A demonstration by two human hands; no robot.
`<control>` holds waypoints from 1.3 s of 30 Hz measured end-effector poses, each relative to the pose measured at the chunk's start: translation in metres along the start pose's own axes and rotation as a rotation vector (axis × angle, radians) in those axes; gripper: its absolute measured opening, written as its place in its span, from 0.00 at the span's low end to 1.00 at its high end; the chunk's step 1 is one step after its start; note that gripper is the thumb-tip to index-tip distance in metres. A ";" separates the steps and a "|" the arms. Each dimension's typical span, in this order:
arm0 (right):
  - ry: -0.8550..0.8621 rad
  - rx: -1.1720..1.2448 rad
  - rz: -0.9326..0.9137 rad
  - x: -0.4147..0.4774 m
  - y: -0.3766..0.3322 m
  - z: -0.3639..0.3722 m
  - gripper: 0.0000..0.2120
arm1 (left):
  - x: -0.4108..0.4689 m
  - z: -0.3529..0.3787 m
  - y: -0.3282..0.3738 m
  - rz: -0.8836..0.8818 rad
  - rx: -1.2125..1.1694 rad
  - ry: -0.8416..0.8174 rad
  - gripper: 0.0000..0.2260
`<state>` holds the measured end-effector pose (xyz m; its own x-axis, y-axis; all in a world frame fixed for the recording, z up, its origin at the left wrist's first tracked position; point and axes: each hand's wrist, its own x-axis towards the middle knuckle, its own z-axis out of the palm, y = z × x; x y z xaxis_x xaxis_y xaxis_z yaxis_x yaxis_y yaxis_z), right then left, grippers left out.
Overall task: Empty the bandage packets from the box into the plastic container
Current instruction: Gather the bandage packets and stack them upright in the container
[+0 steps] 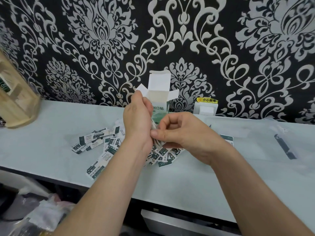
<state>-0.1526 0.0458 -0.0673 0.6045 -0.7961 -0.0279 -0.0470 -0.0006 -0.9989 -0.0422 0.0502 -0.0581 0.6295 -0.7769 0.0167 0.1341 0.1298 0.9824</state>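
Both curled: left hand (138, 116), right hand (184, 132) pinching bandage packets (158, 143).

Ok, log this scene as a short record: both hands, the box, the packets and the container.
left hand: grips a bunch of packets in front of the box
right hand: pinches the same bunch
box: upright on the table, top flaps open
packets: many lie loose on the table, left of and under the hands
plastic container: clear, right of the hands; contents hard to tell
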 end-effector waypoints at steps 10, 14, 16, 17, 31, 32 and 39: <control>-0.032 0.479 0.108 -0.010 -0.008 -0.026 0.13 | -0.006 -0.001 0.013 0.085 0.088 -0.606 0.15; -0.018 0.559 0.126 -0.011 -0.007 -0.034 0.14 | -0.001 -0.013 0.018 0.258 0.319 -0.840 0.44; -0.016 0.546 0.124 -0.011 -0.005 -0.038 0.17 | -0.004 -0.015 0.019 0.300 0.533 -0.883 0.52; -0.016 0.535 0.120 -0.012 -0.005 -0.039 0.17 | -0.006 -0.015 0.015 0.357 0.616 -0.874 0.53; -0.041 0.388 0.098 -0.026 -0.004 -0.057 0.17 | -0.018 0.009 0.002 0.496 0.789 -0.889 0.37; -0.025 0.379 0.087 -0.029 -0.006 -0.061 0.15 | -0.018 0.011 0.004 0.465 0.750 -0.913 0.38; 0.193 -0.185 -0.005 -0.050 -0.011 -0.086 0.11 | -0.016 0.030 0.006 0.189 0.367 -0.713 0.13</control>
<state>-0.2505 0.0338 -0.0514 0.4430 -0.8965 0.0027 -0.1995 -0.1015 -0.9746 -0.0743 0.0449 -0.0468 -0.0377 -0.9829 0.1803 -0.2616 0.1838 0.9475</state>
